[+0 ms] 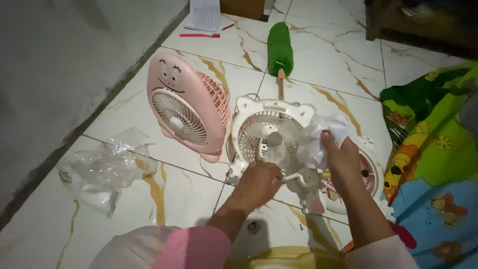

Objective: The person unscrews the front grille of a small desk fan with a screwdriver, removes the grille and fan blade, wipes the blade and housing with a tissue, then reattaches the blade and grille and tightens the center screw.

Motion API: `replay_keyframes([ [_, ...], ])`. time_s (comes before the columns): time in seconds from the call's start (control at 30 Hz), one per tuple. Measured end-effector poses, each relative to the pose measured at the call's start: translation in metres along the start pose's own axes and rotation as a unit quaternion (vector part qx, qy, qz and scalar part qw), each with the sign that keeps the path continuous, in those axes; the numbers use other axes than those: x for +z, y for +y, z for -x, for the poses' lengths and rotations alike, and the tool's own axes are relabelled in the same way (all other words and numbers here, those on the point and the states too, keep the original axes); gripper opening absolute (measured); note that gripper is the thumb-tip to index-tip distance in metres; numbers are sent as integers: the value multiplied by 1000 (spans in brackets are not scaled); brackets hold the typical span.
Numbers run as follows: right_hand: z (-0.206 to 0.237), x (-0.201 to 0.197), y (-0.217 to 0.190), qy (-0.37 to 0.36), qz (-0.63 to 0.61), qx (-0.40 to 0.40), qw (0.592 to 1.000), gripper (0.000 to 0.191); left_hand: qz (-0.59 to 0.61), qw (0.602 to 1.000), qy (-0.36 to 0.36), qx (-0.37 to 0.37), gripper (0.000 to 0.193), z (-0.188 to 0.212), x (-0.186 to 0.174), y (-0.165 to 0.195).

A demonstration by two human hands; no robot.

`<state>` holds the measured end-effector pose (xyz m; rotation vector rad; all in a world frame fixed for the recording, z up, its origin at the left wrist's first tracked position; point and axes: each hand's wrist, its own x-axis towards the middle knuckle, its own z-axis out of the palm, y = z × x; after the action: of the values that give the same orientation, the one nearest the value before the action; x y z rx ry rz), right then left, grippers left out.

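head view: at frame centre the left hand [259, 182] is closed around the lower edge of a white fan [271, 137] with its blades bare, while the right hand [338, 152] pinches a crumpled white tissue [321, 134] against the fan's right side. a pink fan [186, 107] stands just left of it, a clear plastic bag [102, 169] lies at lower left, and a green duster [280, 47] lies above.

glossy white floor tiles [318, 45] with gold veining are reflecting dim light. a grey wall [59, 55] is running along the left.
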<state>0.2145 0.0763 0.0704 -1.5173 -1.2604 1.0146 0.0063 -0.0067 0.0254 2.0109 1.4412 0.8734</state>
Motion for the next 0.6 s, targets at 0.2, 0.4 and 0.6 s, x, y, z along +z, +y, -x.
replay_keyframes([
  [0.2, 5, 5, 5, -39, 9, -20, 999, 37, -118, 988, 79, 66, 34, 2, 13, -9],
  [0.4, 7, 14, 8, -39, 117, -37, 992, 36, -168, 983, -36, 60, 15, 5, 21, -18],
  [0.6, 7, 20, 29, -141, 188, 42, 971, 35, -78, 996, -16, -37, 22, 11, 17, -5],
])
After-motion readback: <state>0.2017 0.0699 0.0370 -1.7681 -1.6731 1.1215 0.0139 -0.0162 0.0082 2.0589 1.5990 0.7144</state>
